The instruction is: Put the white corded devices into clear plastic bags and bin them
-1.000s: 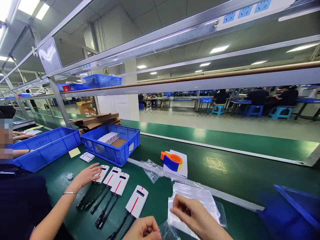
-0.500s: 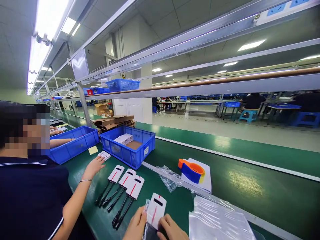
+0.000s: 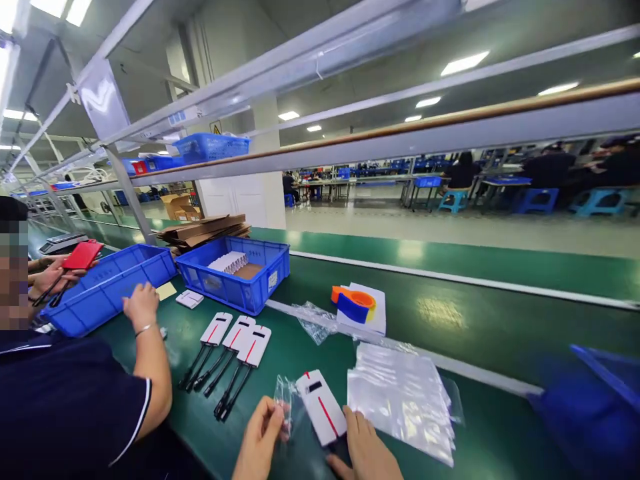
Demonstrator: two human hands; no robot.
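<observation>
My left hand pinches a crumpled clear plastic bag between thumb and fingertips, low in the middle of the view. Just right of the bag is a flat white card sleeve with a red stripe and a dark slot, tilted slightly. My right hand grips the sleeve's lower right edge, thumb underneath; whatever comes out of its lower end is mostly hidden. Further left, three similar white sleeves lie in a row with black cables trailing toward me. Stacked clear plastic bags lie right of my right hand.
An orange and blue tape dispenser rests on white paper beyond the bags. Blue bins stand at the back left. A co-worker's arm reaches over the bench on the left; another person's hands hold a red item. A blurred blue object is at right.
My left hand has drawn the plastic bag leftward, away from the white sleeve. The view has turned right. The co-worker's hand has left the small white card, and a red item has appeared.
</observation>
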